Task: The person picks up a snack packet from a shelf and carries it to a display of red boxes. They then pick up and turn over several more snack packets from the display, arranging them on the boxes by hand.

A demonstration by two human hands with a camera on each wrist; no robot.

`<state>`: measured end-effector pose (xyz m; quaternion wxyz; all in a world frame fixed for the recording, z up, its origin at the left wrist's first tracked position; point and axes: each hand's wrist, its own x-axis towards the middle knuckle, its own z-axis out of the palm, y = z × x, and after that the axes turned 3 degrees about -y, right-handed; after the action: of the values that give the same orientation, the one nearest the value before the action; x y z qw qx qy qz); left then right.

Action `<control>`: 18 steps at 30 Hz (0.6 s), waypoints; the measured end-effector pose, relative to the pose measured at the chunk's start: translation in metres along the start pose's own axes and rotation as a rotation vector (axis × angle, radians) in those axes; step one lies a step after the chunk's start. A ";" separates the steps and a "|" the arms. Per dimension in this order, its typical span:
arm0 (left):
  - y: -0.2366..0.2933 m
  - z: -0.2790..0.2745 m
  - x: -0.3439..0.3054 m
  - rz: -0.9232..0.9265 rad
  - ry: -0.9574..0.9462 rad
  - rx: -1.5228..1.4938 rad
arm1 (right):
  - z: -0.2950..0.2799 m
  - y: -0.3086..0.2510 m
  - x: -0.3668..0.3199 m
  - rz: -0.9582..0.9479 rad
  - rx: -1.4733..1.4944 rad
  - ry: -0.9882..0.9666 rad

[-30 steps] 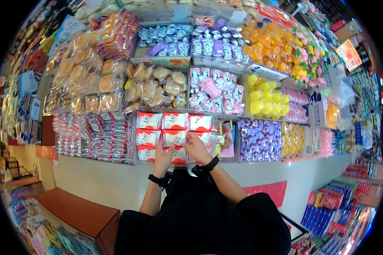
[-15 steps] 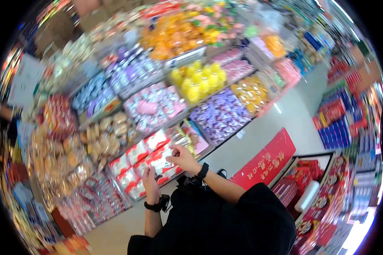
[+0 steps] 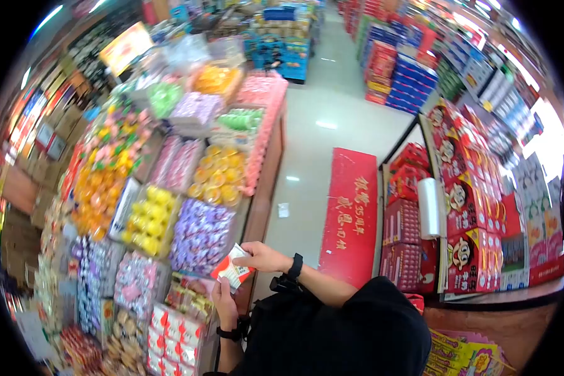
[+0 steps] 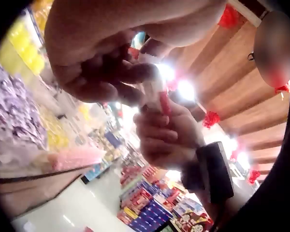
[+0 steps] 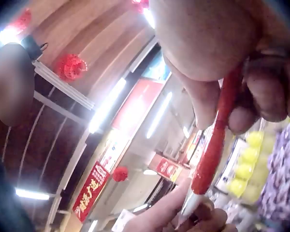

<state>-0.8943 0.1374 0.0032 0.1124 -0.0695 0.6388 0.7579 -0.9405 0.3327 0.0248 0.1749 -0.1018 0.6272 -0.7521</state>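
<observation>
Both hands hold one small red and white packet above the near edge of the display. The right hand pinches its upper right side, and the left hand grips its lower end. Seen edge-on in the right wrist view, the packet runs between the right hand's thumb and fingers and the left hand below. In the left wrist view the left hand is large at the top, and the right hand holds the packet's other side. Similar packets lie in a tray at lower left.
Bins of purple packets, yellow pieces and orange pieces fill the display on the left. A red mat lies on the aisle floor. Red boxes stand on a shelf at right.
The head view has swung right toward the aisle. One red and white packet is now held up between both hands, away from the tray where the hands were earlier.
</observation>
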 end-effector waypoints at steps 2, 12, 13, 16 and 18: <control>0.010 0.050 0.014 0.018 -0.160 0.075 | -0.038 -0.010 -0.025 -0.097 0.005 0.078; 0.008 0.226 0.070 0.067 -0.537 0.140 | -0.167 -0.033 -0.113 -0.085 0.162 0.515; 0.004 0.239 0.079 0.064 -0.544 0.081 | -0.177 -0.029 -0.116 -0.091 0.167 0.548; -0.008 0.273 0.112 0.035 -0.610 0.078 | -0.208 -0.030 -0.120 -0.059 0.161 0.699; -0.007 0.300 0.131 -0.001 -0.682 0.108 | -0.232 -0.039 -0.125 -0.022 0.221 0.777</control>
<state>-1.0071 0.4447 0.0164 0.3232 0.1936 0.6035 0.7027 -0.9177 0.5985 0.0268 -0.0734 0.2031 0.5606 -0.7994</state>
